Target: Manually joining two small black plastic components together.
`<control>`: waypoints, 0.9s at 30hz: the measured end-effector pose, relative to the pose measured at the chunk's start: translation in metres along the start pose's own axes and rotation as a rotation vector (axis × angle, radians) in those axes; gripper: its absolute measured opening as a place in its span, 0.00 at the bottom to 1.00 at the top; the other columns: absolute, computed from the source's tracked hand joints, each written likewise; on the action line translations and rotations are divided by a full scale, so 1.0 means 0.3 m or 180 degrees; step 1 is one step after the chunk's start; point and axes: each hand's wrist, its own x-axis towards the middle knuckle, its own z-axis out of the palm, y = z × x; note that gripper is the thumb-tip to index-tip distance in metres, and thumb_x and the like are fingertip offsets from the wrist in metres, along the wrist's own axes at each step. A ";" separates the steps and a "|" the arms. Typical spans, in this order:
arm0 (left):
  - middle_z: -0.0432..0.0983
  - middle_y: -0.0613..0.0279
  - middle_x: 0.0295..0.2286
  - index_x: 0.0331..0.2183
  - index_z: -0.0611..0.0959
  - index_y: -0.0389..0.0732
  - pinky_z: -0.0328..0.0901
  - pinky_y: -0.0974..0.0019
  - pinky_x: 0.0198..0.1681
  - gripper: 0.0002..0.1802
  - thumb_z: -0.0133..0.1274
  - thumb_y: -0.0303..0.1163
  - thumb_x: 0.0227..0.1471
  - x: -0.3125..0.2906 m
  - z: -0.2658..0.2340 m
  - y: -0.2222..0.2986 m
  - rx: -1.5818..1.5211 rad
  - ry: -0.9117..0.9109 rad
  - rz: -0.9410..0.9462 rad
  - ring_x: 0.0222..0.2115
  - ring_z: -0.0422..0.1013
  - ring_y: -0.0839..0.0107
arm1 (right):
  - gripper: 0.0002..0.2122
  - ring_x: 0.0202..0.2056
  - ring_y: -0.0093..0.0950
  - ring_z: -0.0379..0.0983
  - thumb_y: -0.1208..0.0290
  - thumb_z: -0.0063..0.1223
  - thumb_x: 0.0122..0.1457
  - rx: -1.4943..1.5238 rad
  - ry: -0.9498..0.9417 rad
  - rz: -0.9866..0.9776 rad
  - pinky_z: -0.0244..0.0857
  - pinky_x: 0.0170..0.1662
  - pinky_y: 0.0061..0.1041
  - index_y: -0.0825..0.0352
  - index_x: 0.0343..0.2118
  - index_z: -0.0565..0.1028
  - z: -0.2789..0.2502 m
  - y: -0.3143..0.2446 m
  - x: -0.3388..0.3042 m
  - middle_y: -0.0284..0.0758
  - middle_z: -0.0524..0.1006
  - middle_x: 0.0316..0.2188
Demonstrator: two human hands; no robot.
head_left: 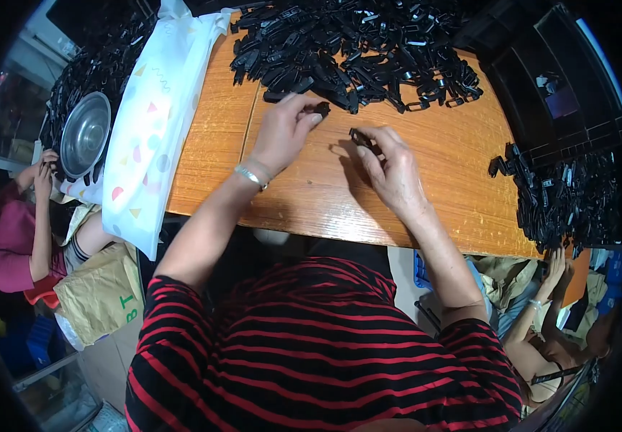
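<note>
Above the wooden table (304, 201), my left hand (284, 133) pinches a small dark piece (323, 109) between thumb and fingertips, close to the near edge of a big heap of black parts (354, 54). To its right, my right hand (397, 167) is closed on a small black part (362, 139) with a narrow, frame-like end standing out past the fingers. The two held pieces are apart from each other. Many parts in the heap are long and slim, some with open loops and shiny metal bits. Their exact kind cannot be made out.
A white plastic sheet with coloured shapes (154, 122) hangs over the left table edge. Beyond it are a metal bowl (86, 135) and a person in a pink top (16, 252). More black parts (566, 198) lie at right, near another person's hand (557, 265) and a dark box (566, 79).
</note>
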 end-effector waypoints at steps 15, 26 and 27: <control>0.75 0.68 0.32 0.46 0.76 0.33 0.65 0.82 0.29 0.14 0.51 0.26 0.57 -0.131 -0.053 0.099 -0.2491 -0.0158 -0.0937 0.26 0.68 0.87 | 0.10 0.25 0.21 0.70 0.78 0.58 0.53 0.0378 0.0169 -0.0018 0.64 0.28 0.20 0.72 0.39 0.76 0.086 -0.109 0.036 0.34 0.72 0.25; 0.71 0.70 0.27 0.40 0.77 0.34 0.60 0.82 0.26 0.09 0.47 0.27 0.59 -0.221 0.024 0.120 -0.2456 0.0335 -0.1171 0.24 0.64 0.86 | 0.15 0.26 0.35 0.74 0.74 0.62 0.48 -0.0433 0.0517 -0.0290 0.68 0.27 0.29 0.67 0.39 0.74 0.191 -0.119 -0.026 0.38 0.72 0.25; 0.71 0.70 0.27 0.40 0.77 0.34 0.60 0.82 0.26 0.09 0.47 0.27 0.59 -0.213 0.021 0.131 -0.2461 0.0320 -0.1172 0.24 0.64 0.86 | 0.16 0.28 0.38 0.74 0.73 0.62 0.48 -0.0209 0.0555 -0.0133 0.68 0.29 0.32 0.68 0.40 0.72 0.188 -0.127 -0.025 0.39 0.73 0.26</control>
